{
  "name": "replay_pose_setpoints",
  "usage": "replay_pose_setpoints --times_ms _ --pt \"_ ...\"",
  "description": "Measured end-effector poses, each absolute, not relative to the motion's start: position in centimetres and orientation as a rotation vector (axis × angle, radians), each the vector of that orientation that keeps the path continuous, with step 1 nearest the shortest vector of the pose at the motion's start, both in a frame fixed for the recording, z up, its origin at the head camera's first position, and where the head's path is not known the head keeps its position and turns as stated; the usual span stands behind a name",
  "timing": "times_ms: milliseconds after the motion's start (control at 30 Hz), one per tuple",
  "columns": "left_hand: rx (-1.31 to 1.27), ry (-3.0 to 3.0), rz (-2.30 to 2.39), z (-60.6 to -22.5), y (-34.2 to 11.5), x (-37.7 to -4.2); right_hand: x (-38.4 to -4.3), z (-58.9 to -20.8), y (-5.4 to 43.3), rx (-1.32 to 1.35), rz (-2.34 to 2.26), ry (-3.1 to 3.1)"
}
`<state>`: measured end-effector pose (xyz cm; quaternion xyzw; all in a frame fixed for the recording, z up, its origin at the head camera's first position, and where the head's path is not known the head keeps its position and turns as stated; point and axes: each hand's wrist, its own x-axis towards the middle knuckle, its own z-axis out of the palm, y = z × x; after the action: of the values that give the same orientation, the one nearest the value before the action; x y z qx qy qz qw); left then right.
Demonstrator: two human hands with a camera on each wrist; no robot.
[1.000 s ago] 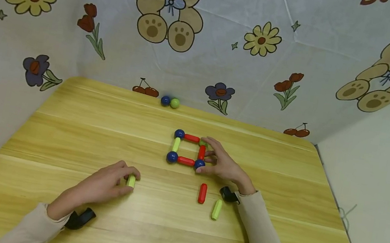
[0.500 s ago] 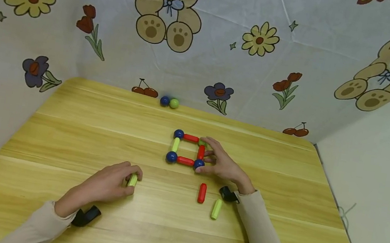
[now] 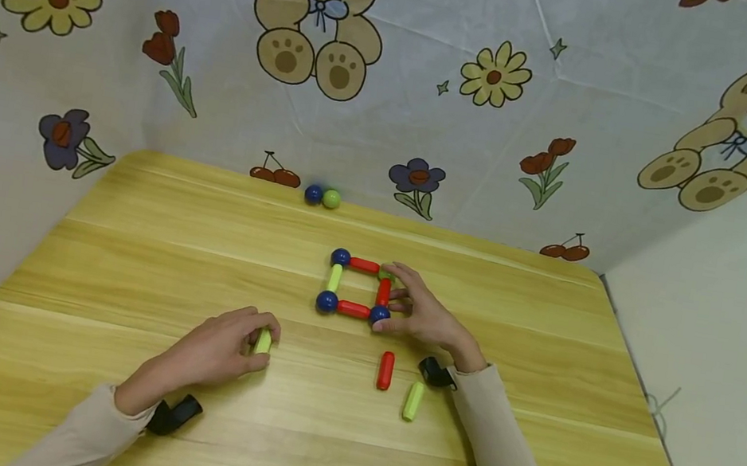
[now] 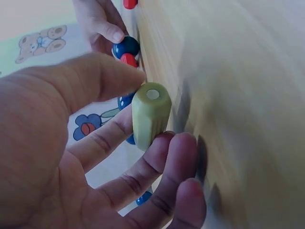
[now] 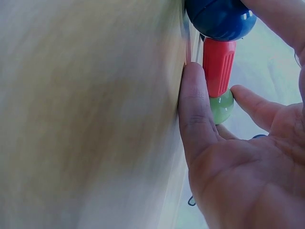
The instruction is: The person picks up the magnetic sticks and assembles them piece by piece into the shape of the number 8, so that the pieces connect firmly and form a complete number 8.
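My left hand (image 3: 215,346) holds a yellow-green magnetic rod (image 3: 263,341) between thumb and fingers, left of centre and close over the table. In the left wrist view, a small pale metal disc (image 4: 152,94) shows on the end of that rod. Farther back lies a square of magnetic rods and balls, with blue balls (image 3: 328,302) at three corners, red rods (image 3: 353,310) on three sides and a yellow-green rod (image 3: 334,278) on the left. My right hand (image 3: 429,318) grips its right side, thumb on the near blue ball (image 5: 221,19), a fingertip at the green ball (image 5: 222,109).
A loose red rod (image 3: 385,370) and a yellow-green rod (image 3: 413,402) lie in front of the right hand. One blue ball (image 3: 313,194) and one green ball (image 3: 331,199) sit at the table's back edge, against the printed cloth (image 3: 404,125).
My left hand has moved slightly right with the yellow-green rod, which now slants a little. The right hand stays at the square.
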<state>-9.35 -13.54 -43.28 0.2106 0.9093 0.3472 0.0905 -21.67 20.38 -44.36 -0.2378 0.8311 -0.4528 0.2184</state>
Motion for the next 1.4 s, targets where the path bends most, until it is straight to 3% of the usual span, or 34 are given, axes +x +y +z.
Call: replay_pose_setpoints --times_ms 833,1400 --pt "0.554 2.366 1.437 -44.4 -10.3 -12.3 -21.8 -44.4 20.4 -0.670 -1.245 2.299" --pt "0.524 2.338 1.447 -44.9 -8.9 -13.1 -21.7 -44.5 20.5 -0.671 -1.257 2.294"
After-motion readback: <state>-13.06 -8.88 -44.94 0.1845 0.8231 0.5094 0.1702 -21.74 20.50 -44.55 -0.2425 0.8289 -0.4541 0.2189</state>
